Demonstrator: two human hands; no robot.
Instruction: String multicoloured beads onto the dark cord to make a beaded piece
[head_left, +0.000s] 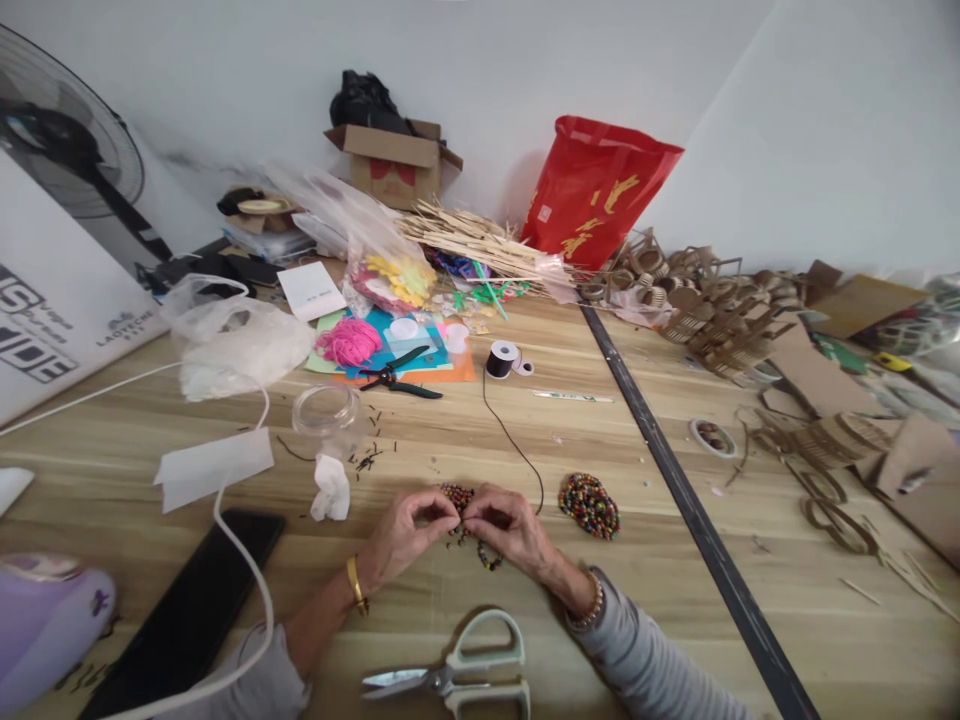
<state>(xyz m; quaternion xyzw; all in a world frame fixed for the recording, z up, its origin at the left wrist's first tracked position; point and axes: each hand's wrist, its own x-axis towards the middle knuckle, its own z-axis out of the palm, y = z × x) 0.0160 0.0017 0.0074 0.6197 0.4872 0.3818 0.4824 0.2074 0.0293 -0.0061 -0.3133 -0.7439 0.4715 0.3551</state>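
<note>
Thumb and fingers pinched, my left hand [410,532] meets my right hand [510,528] over the wood-grain table. Strung multicoloured beads [491,557] hang below the fingertips, and more beads [456,494] lie just behind them. What the fingertips pinch is too small to make out for certain; a black cord [517,447] runs from a spool [500,359] to beside my right hand. A coiled pile of bead strings [589,506] rests to the right. In front of me lie scissors [457,672] with pale handles, blades pointing left.
Green-handled pliers [397,375], a clear round container [326,410] and scattered short black bits [367,460] are beyond my left hand. A white cable [238,540] crosses a black panel [199,600] at left. A dark strip [682,490] runs along the right side, near woven pieces [825,445].
</note>
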